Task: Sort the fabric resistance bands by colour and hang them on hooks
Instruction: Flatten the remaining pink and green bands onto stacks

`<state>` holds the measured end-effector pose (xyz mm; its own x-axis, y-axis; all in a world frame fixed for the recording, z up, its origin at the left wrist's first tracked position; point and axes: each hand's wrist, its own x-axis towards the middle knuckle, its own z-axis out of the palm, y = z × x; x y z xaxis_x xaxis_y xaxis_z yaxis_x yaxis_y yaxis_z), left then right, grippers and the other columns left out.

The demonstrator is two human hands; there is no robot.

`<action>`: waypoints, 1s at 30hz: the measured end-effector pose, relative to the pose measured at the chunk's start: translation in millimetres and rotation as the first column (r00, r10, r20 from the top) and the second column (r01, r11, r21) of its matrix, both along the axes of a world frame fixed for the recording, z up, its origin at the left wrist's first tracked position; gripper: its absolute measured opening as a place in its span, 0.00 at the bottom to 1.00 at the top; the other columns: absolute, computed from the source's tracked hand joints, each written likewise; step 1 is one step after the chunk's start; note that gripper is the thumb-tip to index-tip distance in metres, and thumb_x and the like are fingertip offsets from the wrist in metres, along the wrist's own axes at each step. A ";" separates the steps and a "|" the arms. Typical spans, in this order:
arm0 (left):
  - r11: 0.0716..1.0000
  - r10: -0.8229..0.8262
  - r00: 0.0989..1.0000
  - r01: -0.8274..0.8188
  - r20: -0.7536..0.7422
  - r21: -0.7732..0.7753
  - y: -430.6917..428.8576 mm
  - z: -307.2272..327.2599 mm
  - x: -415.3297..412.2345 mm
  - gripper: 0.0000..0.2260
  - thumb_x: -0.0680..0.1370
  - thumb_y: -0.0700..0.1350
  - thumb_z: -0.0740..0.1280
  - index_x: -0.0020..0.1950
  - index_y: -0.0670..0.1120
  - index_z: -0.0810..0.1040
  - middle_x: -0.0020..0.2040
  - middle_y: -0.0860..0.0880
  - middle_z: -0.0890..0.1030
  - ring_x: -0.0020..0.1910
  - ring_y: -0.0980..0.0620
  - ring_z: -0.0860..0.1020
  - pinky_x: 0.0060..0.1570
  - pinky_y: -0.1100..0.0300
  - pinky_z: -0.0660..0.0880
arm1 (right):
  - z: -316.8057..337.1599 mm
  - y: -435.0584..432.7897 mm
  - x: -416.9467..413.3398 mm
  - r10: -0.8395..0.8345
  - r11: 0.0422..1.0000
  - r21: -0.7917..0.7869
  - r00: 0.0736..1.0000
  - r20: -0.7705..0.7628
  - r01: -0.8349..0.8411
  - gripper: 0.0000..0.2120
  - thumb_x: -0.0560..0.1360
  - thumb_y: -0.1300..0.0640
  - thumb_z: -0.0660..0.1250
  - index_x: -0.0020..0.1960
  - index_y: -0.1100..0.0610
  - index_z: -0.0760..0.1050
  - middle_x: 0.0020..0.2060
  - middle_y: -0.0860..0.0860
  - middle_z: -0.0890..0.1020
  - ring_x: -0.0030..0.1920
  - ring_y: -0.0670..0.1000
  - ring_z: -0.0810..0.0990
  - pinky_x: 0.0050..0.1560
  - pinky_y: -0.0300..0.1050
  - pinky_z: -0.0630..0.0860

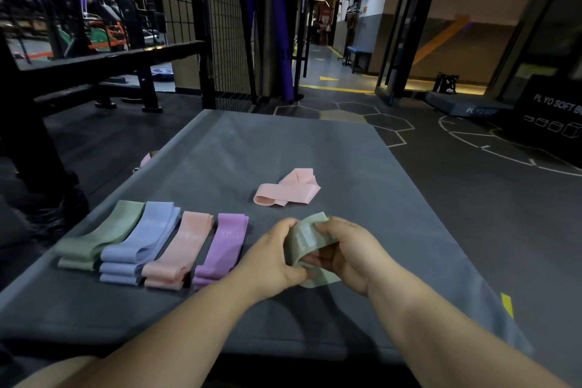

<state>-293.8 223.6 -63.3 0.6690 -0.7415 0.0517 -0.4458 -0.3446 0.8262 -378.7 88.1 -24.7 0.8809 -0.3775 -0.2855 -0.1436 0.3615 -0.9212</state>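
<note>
Sorting step — left hand (274, 257) and right hand (343, 253) both pinch a green band (307, 238) — next, judged: the green stack (97, 238).

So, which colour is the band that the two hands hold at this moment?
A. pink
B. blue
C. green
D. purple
C: the left hand and the right hand both grip a green band, while the loose pink band lies untouched farther away on the grey mat.
</note>
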 end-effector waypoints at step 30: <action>0.965 -0.032 0.940 -0.060 0.341 0.256 -19.7 -2.0 -18.5 0.38 0.71 0.56 0.73 0.75 0.56 0.55 0.68 0.61 0.73 0.66 0.52 0.71 0.68 0.55 0.64 | -32.6 -97.5 -34.9 -0.372 0.550 -0.830 0.865 -0.338 -0.088 0.08 0.68 0.50 0.75 0.39 0.48 0.77 0.40 0.45 0.81 0.44 0.48 0.80 0.44 0.40 0.71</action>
